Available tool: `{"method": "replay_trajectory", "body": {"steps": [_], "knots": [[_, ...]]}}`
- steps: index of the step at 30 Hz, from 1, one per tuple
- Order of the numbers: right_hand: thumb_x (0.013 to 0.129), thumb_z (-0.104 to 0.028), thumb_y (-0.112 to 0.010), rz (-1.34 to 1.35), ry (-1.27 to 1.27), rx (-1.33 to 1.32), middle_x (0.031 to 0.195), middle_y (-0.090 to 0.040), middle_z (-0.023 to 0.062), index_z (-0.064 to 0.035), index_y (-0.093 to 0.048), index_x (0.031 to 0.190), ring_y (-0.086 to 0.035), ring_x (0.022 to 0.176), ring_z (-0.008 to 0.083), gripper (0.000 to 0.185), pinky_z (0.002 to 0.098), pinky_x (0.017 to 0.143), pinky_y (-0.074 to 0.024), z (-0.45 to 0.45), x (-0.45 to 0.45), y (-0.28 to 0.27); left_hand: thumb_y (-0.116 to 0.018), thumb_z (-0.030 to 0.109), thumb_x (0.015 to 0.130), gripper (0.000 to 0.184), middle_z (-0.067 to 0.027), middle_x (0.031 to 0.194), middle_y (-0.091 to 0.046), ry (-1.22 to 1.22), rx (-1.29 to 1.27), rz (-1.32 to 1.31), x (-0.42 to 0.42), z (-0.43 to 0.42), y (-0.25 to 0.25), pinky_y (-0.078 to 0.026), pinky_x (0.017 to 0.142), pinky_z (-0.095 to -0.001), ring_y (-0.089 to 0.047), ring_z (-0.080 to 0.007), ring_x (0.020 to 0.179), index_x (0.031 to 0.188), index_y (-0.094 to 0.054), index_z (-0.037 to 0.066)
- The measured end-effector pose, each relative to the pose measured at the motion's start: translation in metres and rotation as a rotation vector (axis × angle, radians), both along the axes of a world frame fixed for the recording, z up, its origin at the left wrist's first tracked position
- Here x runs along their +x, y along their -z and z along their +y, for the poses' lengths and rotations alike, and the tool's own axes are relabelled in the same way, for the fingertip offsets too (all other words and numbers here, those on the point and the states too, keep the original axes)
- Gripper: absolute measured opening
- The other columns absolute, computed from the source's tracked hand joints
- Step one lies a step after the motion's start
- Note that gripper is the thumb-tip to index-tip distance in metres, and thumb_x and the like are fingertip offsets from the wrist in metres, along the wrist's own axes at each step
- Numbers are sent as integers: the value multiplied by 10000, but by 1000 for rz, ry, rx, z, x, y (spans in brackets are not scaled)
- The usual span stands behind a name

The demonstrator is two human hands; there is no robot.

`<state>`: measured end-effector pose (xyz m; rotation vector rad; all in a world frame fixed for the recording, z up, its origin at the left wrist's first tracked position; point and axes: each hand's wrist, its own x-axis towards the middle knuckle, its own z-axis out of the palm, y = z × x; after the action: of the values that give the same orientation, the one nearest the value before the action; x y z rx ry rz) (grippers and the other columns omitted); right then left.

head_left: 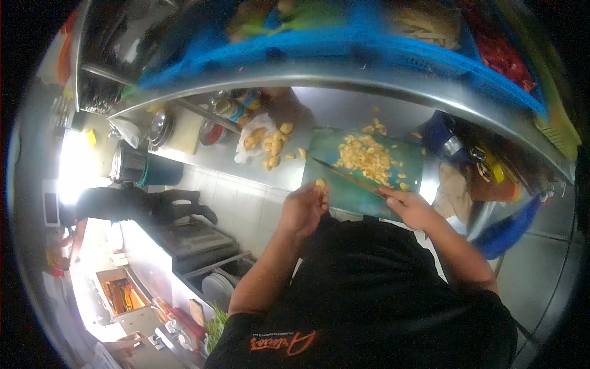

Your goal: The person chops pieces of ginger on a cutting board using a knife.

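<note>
A green cutting board (pixel 316 144) lies on the steel counter, with a heap of chopped pale yellow pieces (pixel 365 157) on it. My right hand (pixel 409 208) grips the handle of a long knife (pixel 344 174), whose blade points left across the board beside the heap. At the board's near left edge, my left hand (pixel 305 206) is closed on a small yellow piece (pixel 320 183) held at the fingertips. Left of the board, larger yellow pieces (pixel 275 144) lie by an open white plastic bag (pixel 249 136).
Above the counter runs a steel shelf (pixel 295 77) with blue crates (pixel 344 46). A dark blue container (pixel 439 132) stands right of the board. Metal bowls (pixel 161 128) are at the left. Another person in dark clothes (pixel 129 206) stands beyond, at far left.
</note>
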<state>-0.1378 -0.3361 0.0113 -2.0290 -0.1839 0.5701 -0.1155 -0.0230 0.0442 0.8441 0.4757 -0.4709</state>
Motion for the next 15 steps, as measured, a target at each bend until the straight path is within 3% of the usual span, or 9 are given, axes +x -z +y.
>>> {"method": "replay_trajectory", "body": {"steps": [4, 6, 8, 11, 13, 15], "knots": [[1052, -335, -529, -30, -65, 109, 1289, -675, 177, -140, -579, 1427, -653, 1183, 327, 426, 385, 1033, -481, 17, -5, -25, -545, 40, 985, 234, -108, 1030, -645, 69, 305, -234, -1, 4, 23, -501, 733, -312, -625, -207, 878, 1202, -578, -40], [1065, -291, -518, 3, -130, 80, 1352, -656, 150, -92, -553, 1446, -628, 1235, 274, 431, 356, 1063, -452, 27, -2, -39, -530, 9, 967, 271, -117, 1048, -650, 45, 306, -230, -2, 3, 30, -503, 735, -314, -632, -213, 894, 1227, -575, -54], [1063, -291, -517, 0, -167, 24, 1313, -675, 156, -97, -552, 1447, -650, 1196, 290, 432, 366, 1042, -471, 34, 5, -52, -518, -21, 944, 305, -121, 1056, -652, -112, 159, -40, -4, -22, -21, -503, 736, -318, -636, -219, 900, 1240, -574, -67], [1062, -299, -512, -87, -177, 48, 1264, -693, 168, -107, -550, 1450, -672, 1151, 311, 435, 379, 1015, -493, 35, 7, -46, -521, -43, 913, 315, -117, 1026, -649, -155, 221, -20, -6, -31, -33, -503, 728, -321, -632, -223, 886, 1222, -578, -72], [1063, -306, -507, -115, -183, 53, 1261, -693, 175, -108, -550, 1449, -676, 1143, 318, 436, 384, 1010, -497, 34, 7, -46, -531, -31, 920, 313, -108, 1013, -644, -41, 324, -232, -6, -16, 12, -496, 722, -321, -621, -217, 873, 1226, -574, -73], [1065, -313, -503, -92, -203, 12, 1283, -682, 179, -104, -552, 1445, -671, 1154, 319, 437, 388, 1016, -493, 32, 8, -53, -540, -17, 932, 303, -101, 1008, -638, 34, 354, -262, -7, -12, 18, -488, 719, -319, -607, -210, 863, 1228, -571, -77]]}}
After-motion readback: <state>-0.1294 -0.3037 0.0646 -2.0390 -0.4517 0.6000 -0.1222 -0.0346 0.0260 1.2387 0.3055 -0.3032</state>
